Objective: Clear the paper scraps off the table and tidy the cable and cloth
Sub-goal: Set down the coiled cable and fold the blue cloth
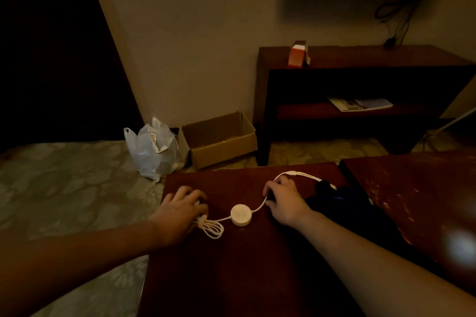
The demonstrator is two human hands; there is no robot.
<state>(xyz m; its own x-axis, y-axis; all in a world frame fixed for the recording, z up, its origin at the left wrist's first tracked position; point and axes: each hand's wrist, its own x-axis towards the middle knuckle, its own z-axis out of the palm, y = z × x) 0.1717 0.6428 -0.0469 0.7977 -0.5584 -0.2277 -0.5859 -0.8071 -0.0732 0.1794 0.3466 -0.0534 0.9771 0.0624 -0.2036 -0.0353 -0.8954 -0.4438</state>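
Observation:
A white cable (298,175) with a round white puck (241,214) in its middle lies across the dark wooden table (231,278). My left hand (180,210) rests over the cable's bundled, looped end (212,229) near the table's left edge, fingers curled over something pale that I cannot make out. My right hand (283,199) lies on the cable right of the puck, fingers curled down around it. A dark blue cloth (345,203) sits crumpled just right of my right hand, over the cable's far end. No paper scraps show on the tabletop.
On the carpet beyond the table stand a white plastic bag (154,149) and an open cardboard box (219,139). A dark shelf unit (360,100) with an orange carton (297,54) stands against the wall. A second wooden table (417,195) adjoins on the right.

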